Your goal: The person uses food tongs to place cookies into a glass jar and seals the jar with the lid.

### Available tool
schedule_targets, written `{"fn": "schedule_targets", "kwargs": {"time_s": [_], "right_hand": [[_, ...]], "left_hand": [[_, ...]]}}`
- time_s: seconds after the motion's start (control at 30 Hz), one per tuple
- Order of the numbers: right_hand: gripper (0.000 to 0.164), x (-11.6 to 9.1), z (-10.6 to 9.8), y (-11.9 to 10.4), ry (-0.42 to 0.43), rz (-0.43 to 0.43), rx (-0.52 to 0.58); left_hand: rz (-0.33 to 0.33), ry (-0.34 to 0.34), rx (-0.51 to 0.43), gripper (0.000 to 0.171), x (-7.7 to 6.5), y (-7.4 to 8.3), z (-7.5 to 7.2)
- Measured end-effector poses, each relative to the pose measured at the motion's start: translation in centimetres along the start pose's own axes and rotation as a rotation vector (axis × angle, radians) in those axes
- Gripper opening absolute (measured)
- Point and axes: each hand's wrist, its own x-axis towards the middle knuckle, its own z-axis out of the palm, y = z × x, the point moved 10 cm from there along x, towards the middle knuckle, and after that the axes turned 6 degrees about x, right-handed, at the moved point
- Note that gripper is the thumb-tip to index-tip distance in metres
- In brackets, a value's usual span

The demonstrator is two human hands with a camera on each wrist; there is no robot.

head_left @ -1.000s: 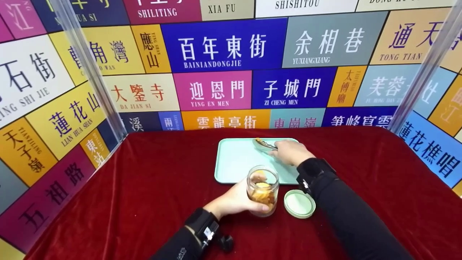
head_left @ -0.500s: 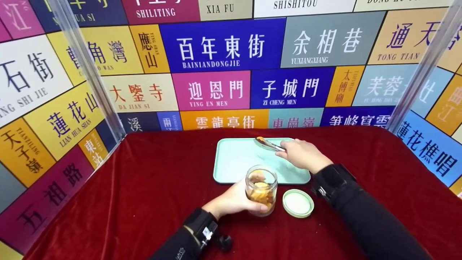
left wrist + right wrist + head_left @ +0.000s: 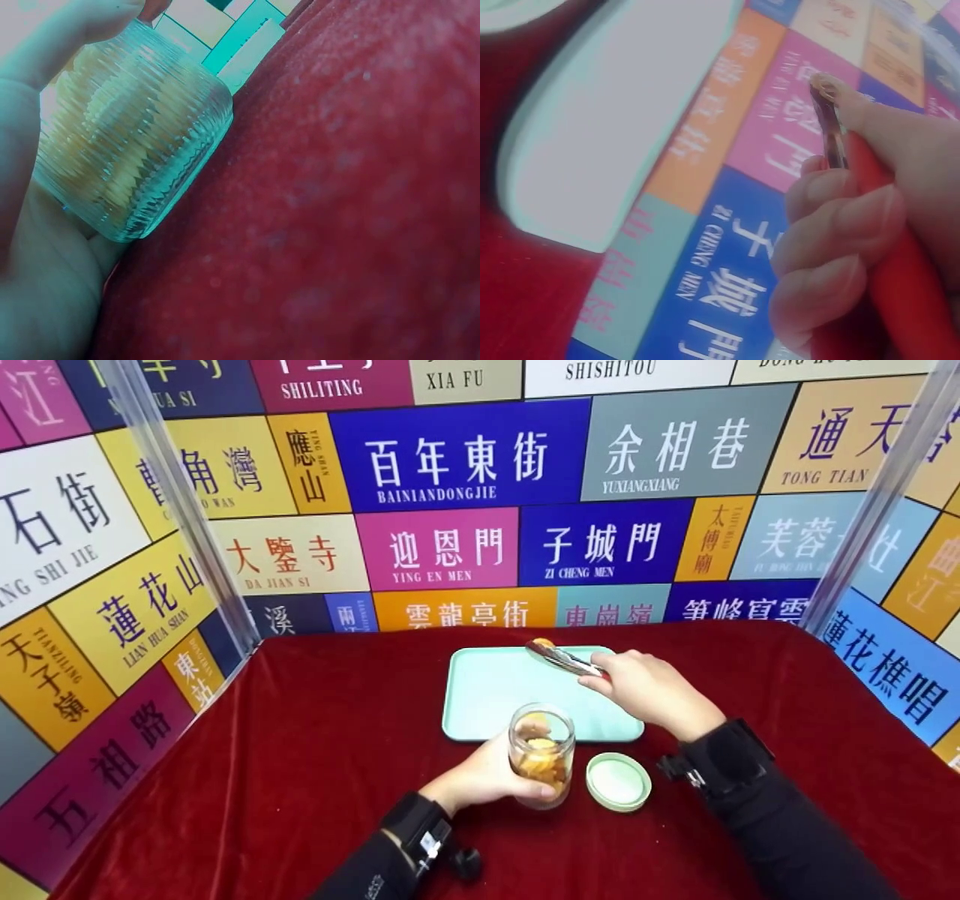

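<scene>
My left hand (image 3: 480, 774) is wrapped round a ribbed glass jar (image 3: 541, 791), which stands lidless in front of the tray. Through the glass in the left wrist view, yellow-brown, ridged-edged food pieces (image 3: 127, 142) show. My right hand (image 3: 649, 686) grips a pair of metal tongs (image 3: 574, 662) over the tray's right half; their red handles (image 3: 904, 277) are seen in the right wrist view. An orange-brown food piece (image 3: 543, 643) shows at the tips of the tongs, close to the tray's far edge. Beneath them lies the mint-green tray (image 3: 480, 701).
A pale green round lid (image 3: 619, 782) lies on the red cloth (image 3: 322, 750), right of the jar. Behind the table rises a wall (image 3: 457, 450) of coloured panels with Chinese lettering. Clear upright posts (image 3: 862, 510) stand at the back corners.
My right hand has drawn back to the right with the tongs, away from the tray's middle, and the tongs lie at a different slant. My left hand and the jar stay put.
</scene>
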Motion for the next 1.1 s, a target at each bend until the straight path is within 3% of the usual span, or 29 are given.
{"fn": "schedule_targets", "kwargs": {"time_s": [0.2, 0.67, 1.1], "right_hand": [[0.035, -1.4, -1.2, -0.9, 0.029, -0.021, 0.021], [0.037, -3.6, -2.7, -1.7, -0.061, -0.043, 0.075], [0.035, -4.9, -4.1, -3.2, -0.131, -0.141, 0.169]], "left_hand": [[0.011, -0.001, -0.01, 0.083, 0.0, 0.2, 0.0], [-0.003, -0.011, -0.026, 0.085, -0.1, 0.0, 0.1], [-0.012, -0.007, -0.024, 0.086, 0.0, 0.1, 0.1]]}}
